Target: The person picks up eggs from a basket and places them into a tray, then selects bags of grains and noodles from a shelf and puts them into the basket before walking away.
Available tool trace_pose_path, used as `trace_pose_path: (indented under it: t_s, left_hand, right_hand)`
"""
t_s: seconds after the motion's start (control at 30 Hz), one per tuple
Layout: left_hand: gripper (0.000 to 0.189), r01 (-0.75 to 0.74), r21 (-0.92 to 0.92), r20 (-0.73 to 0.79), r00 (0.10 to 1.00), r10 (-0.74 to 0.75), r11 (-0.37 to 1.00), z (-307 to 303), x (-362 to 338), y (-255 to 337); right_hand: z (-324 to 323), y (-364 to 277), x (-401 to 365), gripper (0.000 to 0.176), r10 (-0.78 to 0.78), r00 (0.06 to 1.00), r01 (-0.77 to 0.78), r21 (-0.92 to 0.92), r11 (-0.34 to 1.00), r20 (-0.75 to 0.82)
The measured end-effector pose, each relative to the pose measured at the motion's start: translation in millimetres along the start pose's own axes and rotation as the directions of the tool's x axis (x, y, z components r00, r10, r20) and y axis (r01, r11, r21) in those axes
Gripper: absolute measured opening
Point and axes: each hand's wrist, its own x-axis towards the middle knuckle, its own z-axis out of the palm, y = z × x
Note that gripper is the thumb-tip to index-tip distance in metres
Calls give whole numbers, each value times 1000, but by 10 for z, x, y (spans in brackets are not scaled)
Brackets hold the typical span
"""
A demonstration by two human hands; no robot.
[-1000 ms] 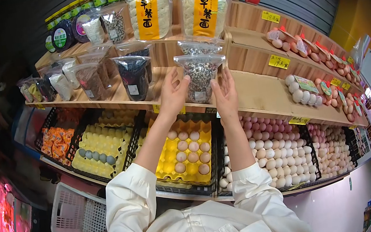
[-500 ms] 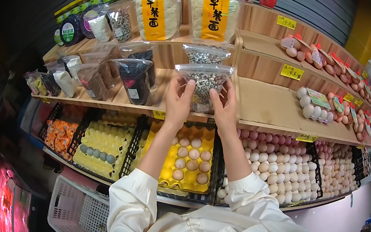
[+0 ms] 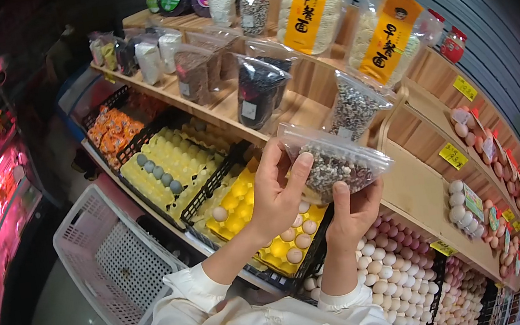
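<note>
Between my two hands is a clear zip bag of mixed grains [image 3: 335,168], dark and pale bits together, tilted with its zip edge up. My left hand [image 3: 284,189] grips its left side, thumb on the front. My right hand [image 3: 356,212] holds the lower right side, thumb also on the front, other fingers behind. Just beyond it on the wooden shelf stands a similar bag of mixed grains [image 3: 357,106]. Left of that stand a bag of dark grain [image 3: 255,96] and a bag of brown grain [image 3: 195,78].
Below the shelf are a yellow egg tray [image 3: 232,208], a tray of blue-green eggs [image 3: 157,172] and rows of pale eggs [image 3: 391,277]. A white plastic basket [image 3: 88,269] is at lower left. Noodle packs [image 3: 311,10] line the upper shelf; egg packs [image 3: 461,206] sit to the right.
My view has turned, so the shelves appear tilted and the basket shows more fully. The bag in my hands is lower in view and tipped more, its zip edge now slanting down to the right.
</note>
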Motion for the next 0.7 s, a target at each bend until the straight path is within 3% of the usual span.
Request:
trace_pose_path:
  t_s: [0.2, 0.33, 0.37, 0.5, 0.57, 0.6, 0.67, 0.7]
  left_hand:
    - [11, 99, 82, -179, 980, -83, 992, -721, -467, 274]
    - [11, 158, 212, -250, 963, -103, 964, -1476, -856, 424]
    - [11, 178, 239, -267, 957, -112, 955, -1653, -956, 492]
    - [12, 267, 274, -302, 936, -181, 924, -2378, -1397, 667]
    - [14, 303, 306, -283, 934, -218, 903, -2736, -1616, 773]
    - [15, 322, 342, -264, 934, -239, 883, -2900, -1713, 859]
    - [14, 307, 374, -256, 941, -221, 875, -3227, -1930, 907]
    - [14, 350, 377, -273, 927, -258, 858, -3414, -2041, 907]
  right_hand:
    - [399, 3, -741, 56, 261, 943, -278, 55, 959, 209]
    - [539, 207, -1142, 37, 421, 811, -480, 50, 876, 406]
    - [649, 177, -1187, 24, 413, 789, -436, -59, 898, 454]
    - [1053, 317, -1510, 9, 494, 541, -527, -183, 830, 681]
    - [1288, 442, -1735, 6, 553, 367, -594, -269, 758, 748]
    - [1421, 481, -1834, 5, 572, 281, -618, -311, 722, 771]
    - [1793, 471, -2064, 3, 700, 20, -701, -489, 518, 713]
    - [1971, 499, -2203, 6, 710, -39, -688, -534, 492, 703]
